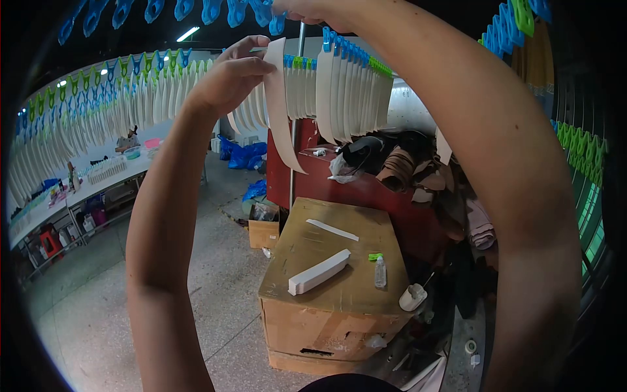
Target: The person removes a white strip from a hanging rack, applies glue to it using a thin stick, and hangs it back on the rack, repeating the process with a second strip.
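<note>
Both my arms are raised toward a row of hanging clips. My left hand [230, 77] pinches the upper end of a long, pale, curved strip [281, 114] between thumb and fingers; the strip hangs down and narrows to a point. At the top edge, my right hand [315, 9] is partly cut off, its fingers closed at a blue clip [277, 25] just above the strip's upper end. Other blue clips [211, 12] hang in a line to the left. Behind the strip, similar pale strips [339, 91] hang close together from blue and green clips.
Below me a large cardboard box [339, 313] carries a stack of white strips [320, 272], a single strip [332, 229], a clear bottle [380, 272] and a green clip [375, 257]. More hanging strips [98, 111] and a long table [98, 176] line the left; a person sits behind it.
</note>
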Motion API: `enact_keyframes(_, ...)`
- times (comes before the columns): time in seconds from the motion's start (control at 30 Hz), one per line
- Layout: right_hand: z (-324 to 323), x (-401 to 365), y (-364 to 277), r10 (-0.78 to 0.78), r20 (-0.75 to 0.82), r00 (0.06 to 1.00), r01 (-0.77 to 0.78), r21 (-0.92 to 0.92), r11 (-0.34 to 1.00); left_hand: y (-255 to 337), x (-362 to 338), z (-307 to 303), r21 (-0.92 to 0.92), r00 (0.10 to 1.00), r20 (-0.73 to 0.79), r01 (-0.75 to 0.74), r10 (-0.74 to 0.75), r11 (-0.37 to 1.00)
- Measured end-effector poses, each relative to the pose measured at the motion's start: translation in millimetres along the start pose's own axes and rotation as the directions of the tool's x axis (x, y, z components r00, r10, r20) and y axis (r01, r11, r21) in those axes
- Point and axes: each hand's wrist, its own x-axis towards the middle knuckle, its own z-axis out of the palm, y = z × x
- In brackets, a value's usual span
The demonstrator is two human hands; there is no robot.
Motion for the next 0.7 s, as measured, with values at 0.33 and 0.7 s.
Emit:
enact_keyframes(0.33, -6.2, 3.0, 16.7, -0.019, -0.023, 1.000, 0.017, -0.103, 0.995, 1.1, 19.8, -4.3, 0.048, 0.999, 0.035, -0.038, 0.036, 0.998)
enact_keyframes(0.7, -5.1, -8.4, 26.9, -0.014, -0.039, 0.999, 0.007, -0.192, 0.981, -16.1, 7.3, -11.9, 0.209, 0.981, -0.192, 0.034, 0.007, 0.977)
